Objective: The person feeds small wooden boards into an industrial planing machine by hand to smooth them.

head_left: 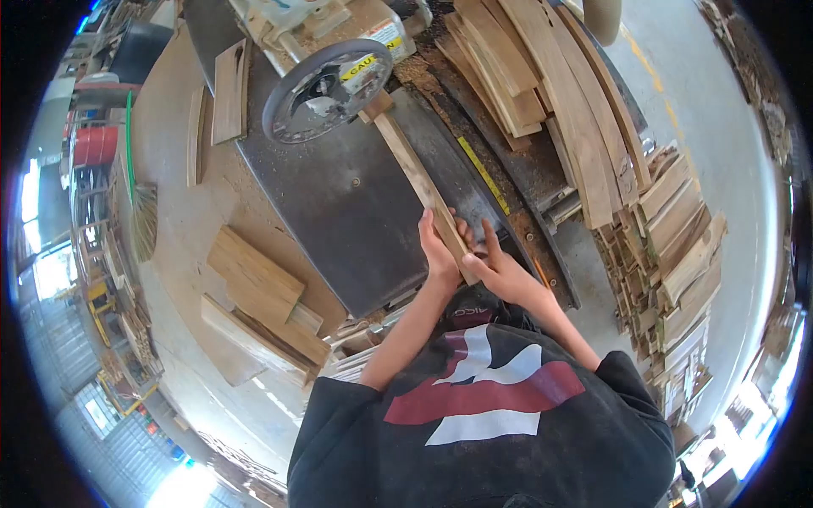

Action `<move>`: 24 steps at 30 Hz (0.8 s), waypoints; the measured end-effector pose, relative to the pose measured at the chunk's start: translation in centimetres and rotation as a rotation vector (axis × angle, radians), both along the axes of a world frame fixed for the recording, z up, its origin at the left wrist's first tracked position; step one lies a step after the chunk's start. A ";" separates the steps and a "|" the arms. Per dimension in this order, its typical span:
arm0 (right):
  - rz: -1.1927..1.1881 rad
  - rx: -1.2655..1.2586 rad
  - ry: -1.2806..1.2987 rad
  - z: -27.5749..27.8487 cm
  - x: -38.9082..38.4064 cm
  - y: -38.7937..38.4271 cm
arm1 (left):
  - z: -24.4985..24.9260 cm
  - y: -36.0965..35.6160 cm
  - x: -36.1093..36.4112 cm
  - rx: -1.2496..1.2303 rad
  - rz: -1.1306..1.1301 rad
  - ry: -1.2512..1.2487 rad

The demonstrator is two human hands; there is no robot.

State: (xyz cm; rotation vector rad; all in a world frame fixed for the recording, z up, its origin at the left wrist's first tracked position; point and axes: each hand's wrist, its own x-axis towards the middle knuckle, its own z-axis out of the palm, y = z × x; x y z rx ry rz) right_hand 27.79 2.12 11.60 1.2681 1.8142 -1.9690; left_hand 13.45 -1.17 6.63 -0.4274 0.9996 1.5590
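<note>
A long narrow wooden strip (412,173) lies lengthwise over the dark metal machine table (339,220). Its far end meets a small wood block (378,107) beside the grey handwheel (327,91). My left hand (439,254) is closed around the near part of the strip, thumb along its left side and fingertips showing on the right. Close to the near end, my right hand (506,278) grips the same strip from the right, its thumb against the wood and its index finger raised. The undersides of both grips are hidden.
Stacked boards (584,118) rest right of the machine, with a wood pile (677,229) beyond. Wide planks (258,275) lie on the left side table, near a broom (144,222). A yellow measuring scale (483,174) runs along the machine, with a pencil (540,272) nearby.
</note>
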 end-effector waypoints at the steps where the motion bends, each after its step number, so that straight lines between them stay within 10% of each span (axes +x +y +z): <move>1: -0.188 0.122 0.113 -2.5 0.2 -1.6 | 0.4 -0.5 0.1 -0.011 -0.017 -0.063; 9: -0.348 0.987 0.700 -3.1 -3.4 0.4 | 2.9 5.4 -2.0 0.010 0.069 -0.082; 17: -0.442 0.324 0.481 -0.1 -3.3 0.7 | 1.7 3.0 -1.0 -0.114 -0.145 0.043; 21: -0.238 -0.157 0.213 0.8 0.4 2.9 | -4.7 -2.9 -1.7 0.116 -0.544 0.745; 24: -0.280 -0.214 0.159 0.5 3.3 4.0 | -2.2 -2.2 -12.8 -0.115 -0.245 1.750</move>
